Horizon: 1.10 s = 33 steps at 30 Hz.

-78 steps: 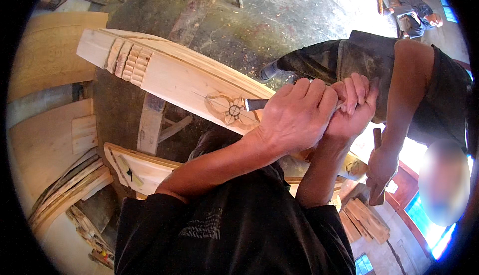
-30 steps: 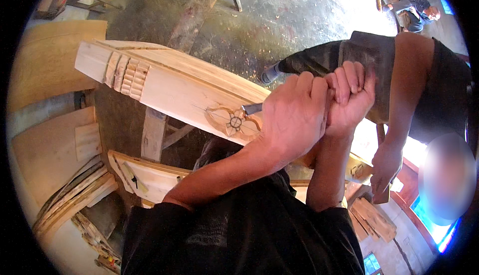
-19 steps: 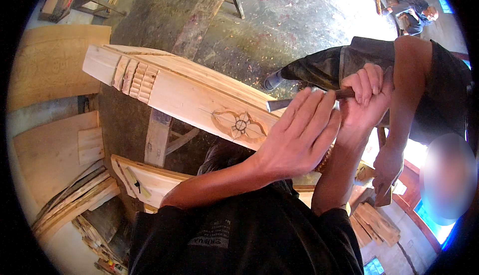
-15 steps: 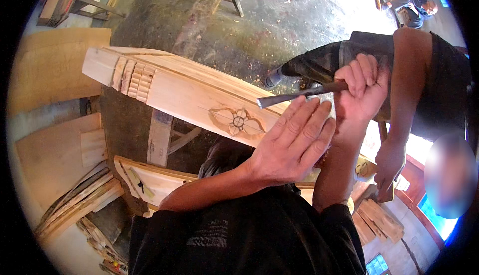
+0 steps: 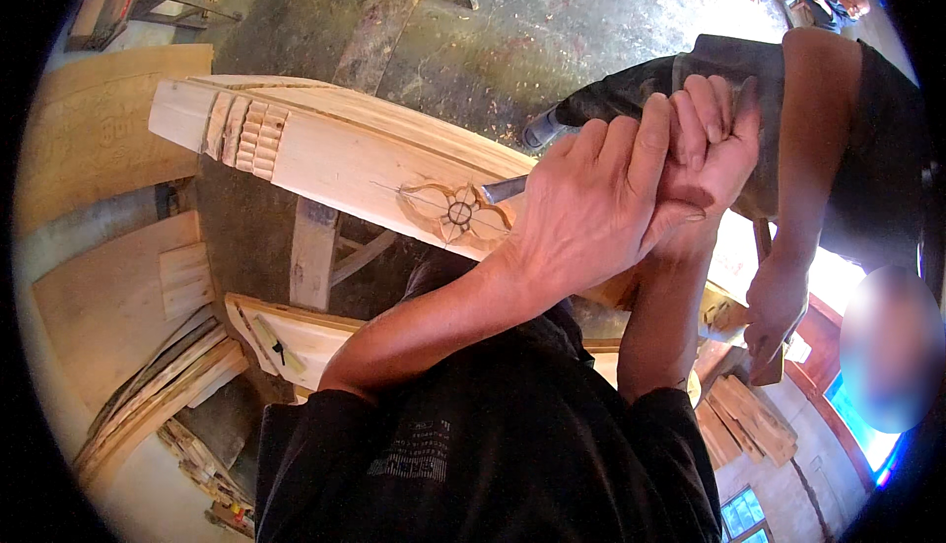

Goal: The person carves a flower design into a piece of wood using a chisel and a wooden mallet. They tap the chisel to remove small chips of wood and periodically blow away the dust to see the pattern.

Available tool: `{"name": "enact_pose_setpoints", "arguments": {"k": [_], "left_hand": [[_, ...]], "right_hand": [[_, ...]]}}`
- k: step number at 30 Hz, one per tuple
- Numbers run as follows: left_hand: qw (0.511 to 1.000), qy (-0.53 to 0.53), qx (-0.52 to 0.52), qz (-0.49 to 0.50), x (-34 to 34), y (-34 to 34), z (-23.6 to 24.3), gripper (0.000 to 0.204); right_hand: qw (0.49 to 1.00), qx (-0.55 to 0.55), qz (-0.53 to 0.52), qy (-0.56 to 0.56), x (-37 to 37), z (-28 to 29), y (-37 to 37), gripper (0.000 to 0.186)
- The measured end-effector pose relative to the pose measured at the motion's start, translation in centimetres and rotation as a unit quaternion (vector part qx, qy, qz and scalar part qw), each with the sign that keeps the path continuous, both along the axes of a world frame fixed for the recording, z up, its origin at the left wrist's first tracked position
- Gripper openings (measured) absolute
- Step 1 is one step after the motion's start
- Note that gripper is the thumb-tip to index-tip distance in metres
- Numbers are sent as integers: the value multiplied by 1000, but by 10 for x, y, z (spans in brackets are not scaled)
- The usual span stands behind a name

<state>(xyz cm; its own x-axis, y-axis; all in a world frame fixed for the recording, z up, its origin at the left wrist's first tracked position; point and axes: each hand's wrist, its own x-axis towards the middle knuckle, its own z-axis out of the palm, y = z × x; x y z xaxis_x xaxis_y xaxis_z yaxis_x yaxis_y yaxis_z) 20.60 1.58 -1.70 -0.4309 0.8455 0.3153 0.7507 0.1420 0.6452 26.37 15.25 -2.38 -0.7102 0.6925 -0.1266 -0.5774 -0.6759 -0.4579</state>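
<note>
A carved flower-like motif (image 5: 459, 214) with a dark ring at its middle lies on the face of a long pale wooden beam (image 5: 345, 170). The metal blade of a chisel (image 5: 505, 188) slants down over the motif's right part, its tip at or just above the wood. My right hand (image 5: 711, 154) is closed around the chisel's dark handle, whose end sticks out past the fingers. Bent over the shaft, my left hand (image 5: 591, 203) has its fingers round the tool against my right hand and hides most of the shaft.
Rounded ridges (image 5: 263, 144) cross the beam's left end. A trestle leg (image 5: 313, 257) stands below it. Nearer lies another pale board (image 5: 296, 336) with a small tool on it. Stacked planks (image 5: 168, 395) are at lower left. At right another person's arm (image 5: 818, 149) hangs close by.
My left hand has gone from flat and stretched out to bent round the chisel, meeting my right hand. The blade tip has shifted slightly left and up in view, as has the beam.
</note>
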Motion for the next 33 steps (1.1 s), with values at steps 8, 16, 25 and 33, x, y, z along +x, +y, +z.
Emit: {"name": "enact_pose_setpoints", "arguments": {"k": [8, 16, 25, 33], "left_hand": [[1000, -9, 3, -6, -3, 3, -1, 72], [999, 34, 7, -26, -6, 4, -3, 91], [999, 31, 3, -13, -7, 4, -2, 95], [999, -48, -11, -15, -9, 6, -1, 90]], "right_hand": [[1000, 0, -14, 4, -3, 0, 0, 49], [999, -39, 10, 24, -1, -2, 6, 48], [998, -9, 47, 44, -3, -13, 12, 47], [997, -39, 36, 61, -3, -18, 7, 45]]}}
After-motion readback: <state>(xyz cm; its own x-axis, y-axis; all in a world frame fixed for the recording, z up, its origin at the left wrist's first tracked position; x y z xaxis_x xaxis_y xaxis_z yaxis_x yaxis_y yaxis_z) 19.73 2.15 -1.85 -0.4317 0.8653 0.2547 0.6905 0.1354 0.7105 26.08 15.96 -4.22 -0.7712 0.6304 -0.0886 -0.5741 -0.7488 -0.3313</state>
